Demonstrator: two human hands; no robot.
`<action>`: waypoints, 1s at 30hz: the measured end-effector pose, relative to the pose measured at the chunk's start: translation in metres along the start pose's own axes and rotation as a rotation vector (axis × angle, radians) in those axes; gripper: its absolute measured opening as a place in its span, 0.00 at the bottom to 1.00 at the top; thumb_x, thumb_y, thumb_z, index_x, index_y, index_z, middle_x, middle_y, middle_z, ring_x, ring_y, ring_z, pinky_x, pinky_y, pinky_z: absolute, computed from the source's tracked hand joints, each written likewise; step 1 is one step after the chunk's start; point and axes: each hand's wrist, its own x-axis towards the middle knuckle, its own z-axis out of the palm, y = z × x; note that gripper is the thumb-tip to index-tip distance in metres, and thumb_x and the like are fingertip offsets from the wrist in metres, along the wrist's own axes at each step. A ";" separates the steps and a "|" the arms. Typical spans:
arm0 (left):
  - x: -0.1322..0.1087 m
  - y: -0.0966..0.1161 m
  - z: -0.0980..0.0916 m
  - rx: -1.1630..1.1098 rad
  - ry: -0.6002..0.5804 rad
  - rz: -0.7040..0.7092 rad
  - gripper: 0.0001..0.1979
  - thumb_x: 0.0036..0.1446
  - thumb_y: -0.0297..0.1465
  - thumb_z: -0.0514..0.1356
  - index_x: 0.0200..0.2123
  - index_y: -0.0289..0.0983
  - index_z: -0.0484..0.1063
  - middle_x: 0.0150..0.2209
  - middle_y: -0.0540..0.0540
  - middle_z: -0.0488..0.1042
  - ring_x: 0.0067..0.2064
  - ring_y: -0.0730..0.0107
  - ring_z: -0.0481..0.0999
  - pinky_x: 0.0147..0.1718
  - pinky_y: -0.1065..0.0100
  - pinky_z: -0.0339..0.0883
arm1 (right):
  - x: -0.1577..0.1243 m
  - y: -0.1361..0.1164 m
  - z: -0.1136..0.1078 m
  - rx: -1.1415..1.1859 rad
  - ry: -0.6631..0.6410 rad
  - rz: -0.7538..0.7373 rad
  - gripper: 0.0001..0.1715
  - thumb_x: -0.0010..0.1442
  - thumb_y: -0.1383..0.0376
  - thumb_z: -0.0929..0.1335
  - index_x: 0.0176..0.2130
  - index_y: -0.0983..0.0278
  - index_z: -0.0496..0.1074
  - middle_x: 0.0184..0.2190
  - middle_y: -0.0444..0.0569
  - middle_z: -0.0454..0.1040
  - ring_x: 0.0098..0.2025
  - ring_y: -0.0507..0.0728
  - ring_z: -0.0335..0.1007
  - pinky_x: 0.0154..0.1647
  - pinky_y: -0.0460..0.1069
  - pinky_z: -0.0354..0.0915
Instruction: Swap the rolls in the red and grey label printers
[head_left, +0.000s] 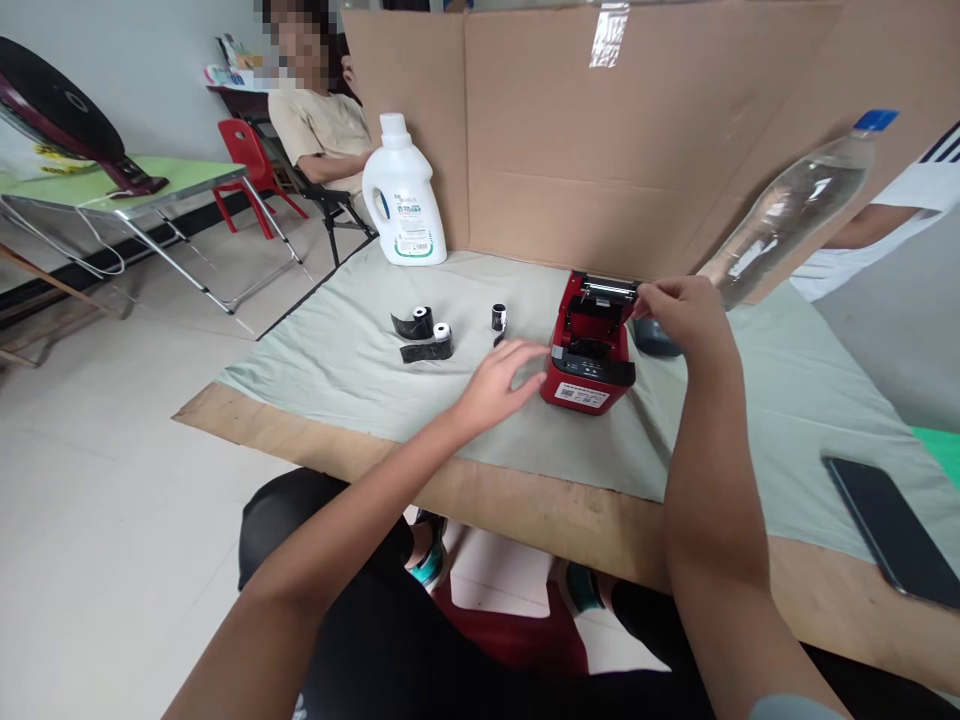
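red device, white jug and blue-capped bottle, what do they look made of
Red device: probably hard plastic, going by its moulded, lightly glossy casing. White jug: likely plastic, opaque and smooth, with a handle moulded into its body. Blue-capped bottle: probably clear plastic, being see-through with glossy highlights.

Right of centre, a boxy red plastic printer (555, 385) is showing a black front panel (600, 368) and white label (583, 394). Mid-frame, two small cylindrical black rolls (439, 349) are showing white cores (442, 331). Upper right, a clear plastic bottle (795, 215) is wearing a blue cap (876, 120).
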 end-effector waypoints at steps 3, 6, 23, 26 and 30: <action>0.052 0.005 0.007 0.117 -0.059 -0.028 0.20 0.67 0.35 0.63 0.61 0.40 0.75 0.57 0.41 0.80 0.58 0.53 0.76 0.61 0.51 0.68 | 0.007 0.006 0.010 0.017 0.259 -0.055 0.13 0.67 0.61 0.64 0.39 0.62 0.78 0.44 0.57 0.82 0.51 0.67 0.79 0.57 0.62 0.71; 0.086 0.016 0.017 0.279 -0.234 -0.016 0.12 0.65 0.33 0.65 0.50 0.42 0.82 0.51 0.44 0.82 0.55 0.50 0.75 0.55 0.50 0.68 | 0.011 0.008 0.024 0.032 0.255 -0.126 0.16 0.67 0.62 0.63 0.46 0.64 0.78 0.53 0.60 0.81 0.57 0.66 0.76 0.63 0.60 0.68; 0.099 0.021 0.030 -0.057 0.018 -0.001 0.04 0.66 0.31 0.64 0.39 0.40 0.80 0.38 0.48 0.71 0.40 0.68 0.73 0.40 0.65 0.69 | -0.007 0.004 -0.007 -0.267 -0.526 0.173 0.48 0.60 0.55 0.76 0.72 0.58 0.60 0.66 0.65 0.68 0.43 0.62 0.80 0.42 0.55 0.76; 0.109 0.016 0.040 -0.128 0.050 -0.068 0.04 0.64 0.30 0.64 0.36 0.39 0.80 0.36 0.48 0.70 0.39 0.68 0.71 0.43 0.65 0.69 | -0.003 0.015 -0.009 -0.097 -0.659 0.270 0.51 0.57 0.51 0.78 0.71 0.58 0.60 0.61 0.63 0.75 0.38 0.62 0.81 0.38 0.55 0.79; 0.121 0.006 0.047 -0.213 0.052 -0.214 0.07 0.62 0.34 0.63 0.35 0.39 0.79 0.41 0.46 0.74 0.45 0.64 0.74 0.54 0.60 0.70 | -0.002 0.029 -0.010 0.099 -0.704 0.375 0.61 0.46 0.48 0.84 0.70 0.58 0.63 0.60 0.64 0.76 0.35 0.64 0.82 0.40 0.61 0.81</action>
